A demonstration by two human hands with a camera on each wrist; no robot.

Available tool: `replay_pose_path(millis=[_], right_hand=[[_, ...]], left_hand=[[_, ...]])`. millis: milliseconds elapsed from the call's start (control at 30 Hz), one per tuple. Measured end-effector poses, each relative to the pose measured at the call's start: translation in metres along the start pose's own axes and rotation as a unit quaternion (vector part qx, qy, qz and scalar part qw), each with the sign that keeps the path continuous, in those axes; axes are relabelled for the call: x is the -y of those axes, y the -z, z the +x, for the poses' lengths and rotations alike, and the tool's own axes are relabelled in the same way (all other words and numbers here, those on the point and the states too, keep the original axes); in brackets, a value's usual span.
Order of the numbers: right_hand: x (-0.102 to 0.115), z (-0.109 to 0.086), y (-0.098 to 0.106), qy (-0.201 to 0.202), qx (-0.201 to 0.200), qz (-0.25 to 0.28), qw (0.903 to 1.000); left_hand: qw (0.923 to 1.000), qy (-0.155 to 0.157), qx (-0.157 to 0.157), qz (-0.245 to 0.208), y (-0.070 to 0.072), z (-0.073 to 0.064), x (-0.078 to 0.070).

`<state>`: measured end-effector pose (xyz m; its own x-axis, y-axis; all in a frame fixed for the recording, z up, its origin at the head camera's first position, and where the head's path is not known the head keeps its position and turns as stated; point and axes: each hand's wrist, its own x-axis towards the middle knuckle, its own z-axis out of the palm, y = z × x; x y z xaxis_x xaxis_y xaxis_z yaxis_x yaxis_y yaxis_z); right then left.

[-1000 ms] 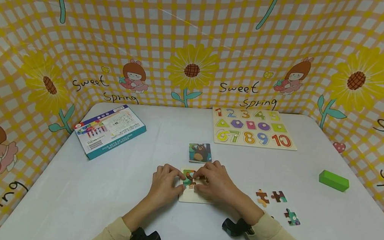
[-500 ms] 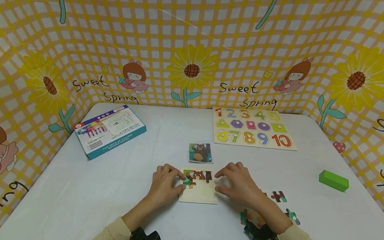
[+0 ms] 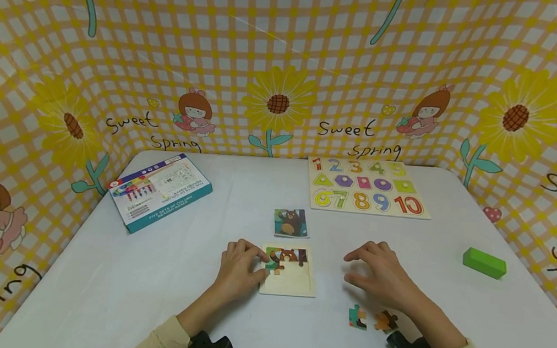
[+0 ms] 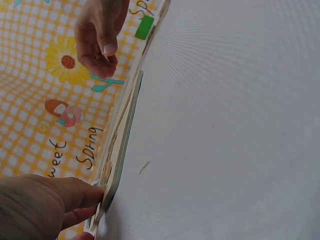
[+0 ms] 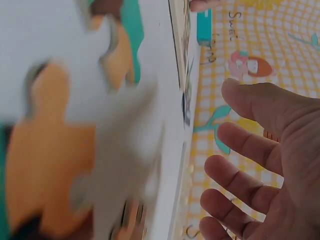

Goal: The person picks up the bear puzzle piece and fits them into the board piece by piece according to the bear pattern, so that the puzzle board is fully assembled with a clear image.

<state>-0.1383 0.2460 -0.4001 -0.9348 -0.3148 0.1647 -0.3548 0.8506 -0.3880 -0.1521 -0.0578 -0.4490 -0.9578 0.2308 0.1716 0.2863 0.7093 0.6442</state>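
Note:
In the head view my left hand holds the left edge of a pale wooden puzzle board, thumb and fingertips right at its rim. The left wrist view shows the thumb against the side of the board. Jigsaw pieces fill the board's top row and left side, showing part of a brown bear. To the right, my right hand hovers over the table with parted, loosely bent fingers and nothing between them. Below it lie a teal-and-orange jigsaw piece and an orange-and-brown one. The right forearm covers the other loose pieces.
A bear picture card lies behind the board. Farther back are a number-and-shape board and, at left, a flat teal-edged box. A green block sits at right. Checked cloth surrounds the table.
My right hand has left a piece at the board's upper right, then drawn away to the right, over the loose pieces. The left hand has stayed at the board's edge.

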Motion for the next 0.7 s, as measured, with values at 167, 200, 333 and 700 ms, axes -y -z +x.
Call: replay_pose_path(millis=[167,200,333,700], right_hand=[[-0.012,-0.009,0.008,-0.014,0.003,0.001,0.9999],[-0.014,-0.011,0.009,-0.017,0.005,-0.002,0.9998],[-0.023,-0.018,0.013,-0.023,0.013,-0.009,0.9996],[-0.046,-0.034,0.018,-0.010,0.018,-0.040,0.9990]], left_hand=[[1.0000,0.001,-0.001,-0.004,-0.001,0.000,0.000],[1.0000,0.001,-0.001,-0.005,0.000,0.000,0.001],[0.9999,0.005,0.005,-0.011,0.000,0.000,0.000],[0.9998,0.011,0.009,-0.014,0.000,0.000,0.000]])
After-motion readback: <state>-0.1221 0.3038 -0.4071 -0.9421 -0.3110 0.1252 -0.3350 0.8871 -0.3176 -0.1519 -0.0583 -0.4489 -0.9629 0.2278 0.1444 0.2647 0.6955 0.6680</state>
